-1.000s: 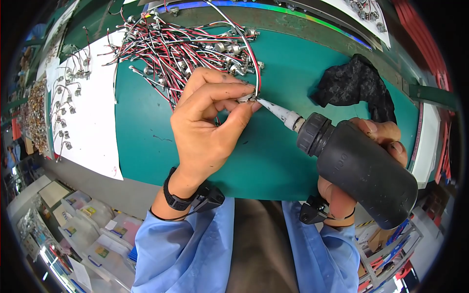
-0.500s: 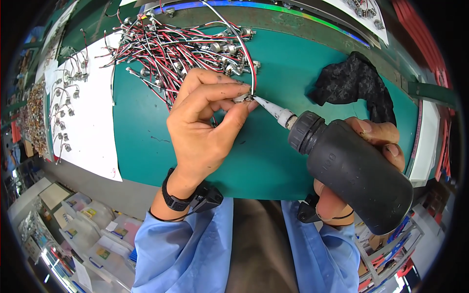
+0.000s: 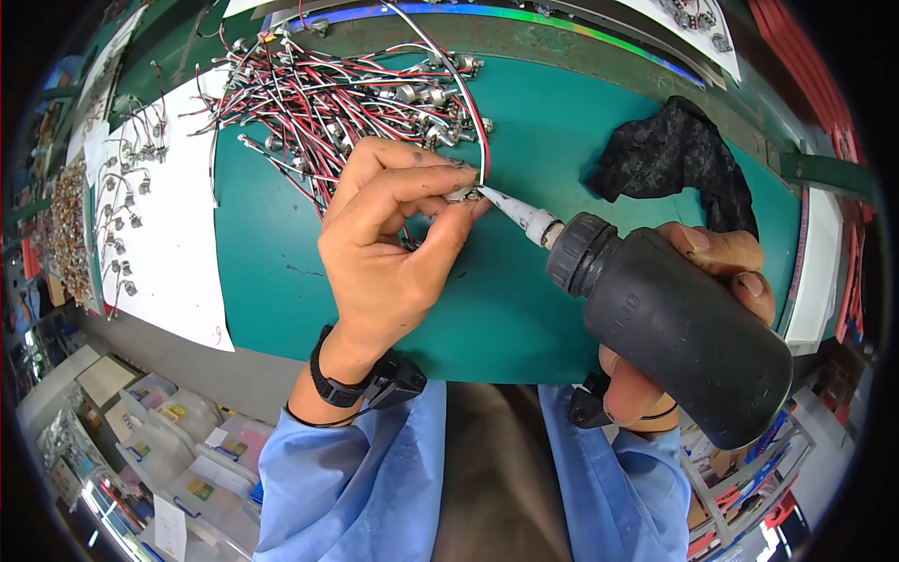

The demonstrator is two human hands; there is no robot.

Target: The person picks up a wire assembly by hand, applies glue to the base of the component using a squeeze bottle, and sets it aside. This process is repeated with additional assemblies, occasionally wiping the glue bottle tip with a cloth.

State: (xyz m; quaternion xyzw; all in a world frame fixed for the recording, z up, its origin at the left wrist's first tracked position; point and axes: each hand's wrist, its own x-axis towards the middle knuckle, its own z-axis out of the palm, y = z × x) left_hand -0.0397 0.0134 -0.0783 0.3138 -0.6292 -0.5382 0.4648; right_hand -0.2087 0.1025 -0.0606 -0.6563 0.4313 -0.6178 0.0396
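My left hand pinches a small metal potentiometer between thumb and fingertips, above a green mat. Red, white and black wires rise from the part and curve away toward the far side. My right hand is wrapped round a black plastic squeeze bottle, tilted with its cap toward the left. The tip of the bottle's pale, stained nozzle meets the potentiometer where the wires join it. Any liquid at the tip is too small to make out.
Beyond my left hand lies a tangled heap of wired potentiometers. A crumpled black cloth rests at the far right of the mat. On the left, white paper bears several more wired parts. Clear plastic boxes stand lower left.
The bottle has shifted very slightly left, its nozzle tip staying at the potentiometer. Both hands keep their grips.
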